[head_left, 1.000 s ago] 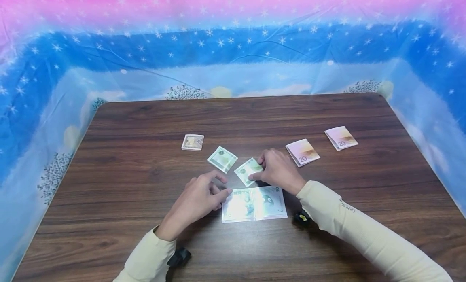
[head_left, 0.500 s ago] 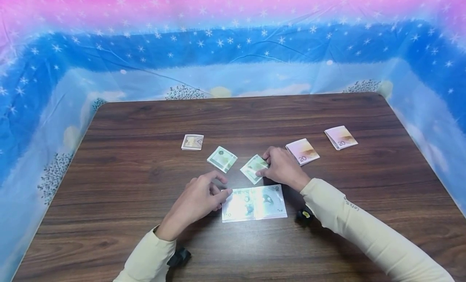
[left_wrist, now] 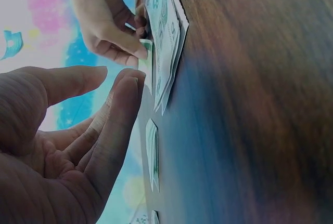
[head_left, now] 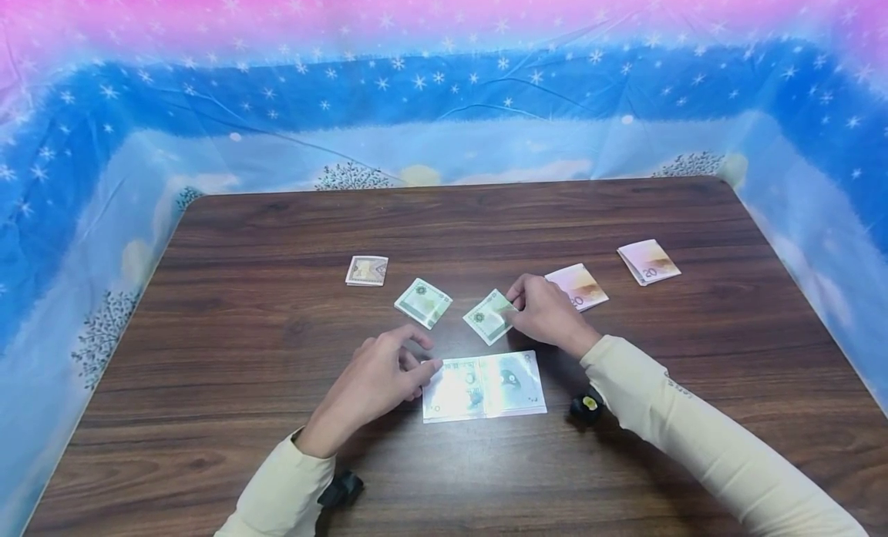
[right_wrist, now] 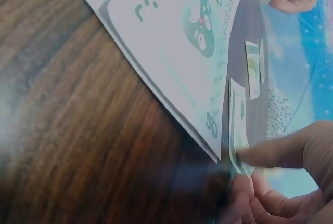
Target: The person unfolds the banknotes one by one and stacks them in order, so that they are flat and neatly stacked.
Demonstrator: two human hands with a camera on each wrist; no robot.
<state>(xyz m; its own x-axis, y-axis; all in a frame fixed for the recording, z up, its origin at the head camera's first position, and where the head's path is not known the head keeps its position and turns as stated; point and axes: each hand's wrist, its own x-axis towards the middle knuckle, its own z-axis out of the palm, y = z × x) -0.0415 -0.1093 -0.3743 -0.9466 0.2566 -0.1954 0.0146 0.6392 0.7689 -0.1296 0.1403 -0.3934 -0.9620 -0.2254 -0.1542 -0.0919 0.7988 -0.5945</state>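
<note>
My right hand (head_left: 549, 312) pinches the right corner of a folded green banknote (head_left: 488, 318) between thumb and fingers, low over the table in the head view. From the right wrist, this folded note (right_wrist: 238, 122) shows layered paper edges, the thumb on its face. My left hand (head_left: 378, 377) lies at the left end of a large pale banknote (head_left: 454, 394), thumb tip right at its edge. Its thumb and fingers are apart with nothing between them in the left wrist view. The pale note has a centre crease and strong glare; a cartoon face shows on its print (right_wrist: 200, 31).
A second folded green note (head_left: 423, 303) lies left of the held one. Behind it is a small folded brownish note (head_left: 367, 270). Two folded pinkish notes marked 20 lie to the right, one (head_left: 581, 281) partly behind my right hand, the other (head_left: 649, 261) farther off on the wooden table (head_left: 277, 236).
My right hand has slid the folded green note to the right and slightly away, off the far edge of the pale note. The left hand has stayed in place.
</note>
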